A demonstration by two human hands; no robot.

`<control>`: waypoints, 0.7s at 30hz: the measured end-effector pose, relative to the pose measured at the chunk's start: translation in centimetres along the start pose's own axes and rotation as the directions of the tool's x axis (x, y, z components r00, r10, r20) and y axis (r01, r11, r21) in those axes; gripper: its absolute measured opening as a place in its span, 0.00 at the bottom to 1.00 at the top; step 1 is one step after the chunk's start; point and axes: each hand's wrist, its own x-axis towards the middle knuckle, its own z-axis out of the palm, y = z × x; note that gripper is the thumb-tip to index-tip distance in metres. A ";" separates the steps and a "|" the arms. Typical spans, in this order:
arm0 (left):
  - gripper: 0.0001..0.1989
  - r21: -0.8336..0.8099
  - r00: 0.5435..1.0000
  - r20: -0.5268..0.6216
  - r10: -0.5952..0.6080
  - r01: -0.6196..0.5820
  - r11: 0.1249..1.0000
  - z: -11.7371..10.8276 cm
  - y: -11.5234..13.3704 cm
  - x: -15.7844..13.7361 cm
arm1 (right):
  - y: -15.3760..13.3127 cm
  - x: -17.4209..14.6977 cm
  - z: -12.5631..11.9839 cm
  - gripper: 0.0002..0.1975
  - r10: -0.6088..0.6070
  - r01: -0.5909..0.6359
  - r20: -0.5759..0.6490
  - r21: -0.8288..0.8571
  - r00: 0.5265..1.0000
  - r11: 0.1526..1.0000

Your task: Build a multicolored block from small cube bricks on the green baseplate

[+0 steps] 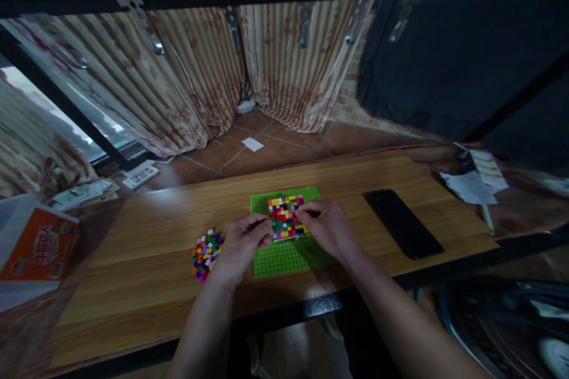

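Observation:
A green studded baseplate (284, 263) lies on the wooden table, and on it sits a block of small multicoloured bricks (287, 216). My left hand (249, 237) is at the block's left edge, its fingers curled together; anything pinched there is too small to make out. At the right edge of the block, my right hand (326, 222) has thumb and index finger brought together, and their tips touch or nearly touch the bricks. A heap of loose coloured bricks (207, 254) rests on the table, just left of my left hand.
A black phone-like slab (402, 222) lies on the table (146, 254) to the right. An orange-labelled box (40, 243) stands at the far left. Papers (473, 180) lie beyond the table's right end. Striped curtains (186, 83) hang behind, above a tiled floor.

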 end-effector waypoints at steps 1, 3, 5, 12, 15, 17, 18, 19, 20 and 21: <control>0.11 0.001 1.000 0.001 0.003 -0.003 1.000 0.0 0.0 -0.1 | -0.1 0.0 0.0 0.10 0.005 -0.005 0.001 -0.011 1.000 1.000; 0.12 -0.005 1.000 -0.002 0.003 -0.003 1.000 -0.1 0.1 -0.2 | -0.2 -0.1 0.0 0.09 0.016 -0.016 0.002 -0.033 1.000 0.999; 0.12 -0.029 1.000 -0.004 -0.005 0.004 1.000 -0.3 0.0 -0.3 | -0.1 -0.3 0.0 0.10 0.011 -0.012 -0.013 -0.047 1.000 0.999; 0.13 -0.215 0.999 0.044 -0.015 0.024 0.976 -0.4 0.1 -0.3 | -0.6 -1.1 -0.1 0.09 -0.261 0.276 -0.110 0.152 0.959 0.949; 0.14 -0.270 0.995 0.095 -0.020 0.045 0.962 -0.1 0.4 -0.5 | -1.3 -1.5 0.1 0.08 -0.381 0.369 0.003 0.248 0.924 0.896; 0.15 -0.281 0.993 0.119 -0.020 0.053 0.958 0.2 0.6 -0.6 | -1.5 -1.8 0.3 0.09 -0.430 0.396 0.063 0.289 0.901 0.872; 0.15 -0.282 0.992 0.126 -0.023 0.058 0.958 0.3 0.6 -0.7 | -1.6 -1.8 0.4 0.10 -0.440 0.399 0.078 0.304 0.894 0.865; 0.15 -0.283 0.991 0.130 -0.030 0.066 0.957 0.4 0.7 -0.7 | -1.7 -1.9 0.5 0.09 -0.444 0.399 0.084 0.316 0.892 0.861; 0.16 -0.281 0.990 0.132 -0.041 0.077 0.956 0.5 0.7 -0.8 | -1.7 -1.9 0.6 0.09 -0.447 0.400 0.081 0.325 0.891 0.857; 0.16 -0.280 0.990 0.133 -0.053 0.089 0.956 0.6 0.8 -0.8 | -1.6 -1.9 0.6 0.09 -0.450 0.404 0.071 0.334 0.890 0.852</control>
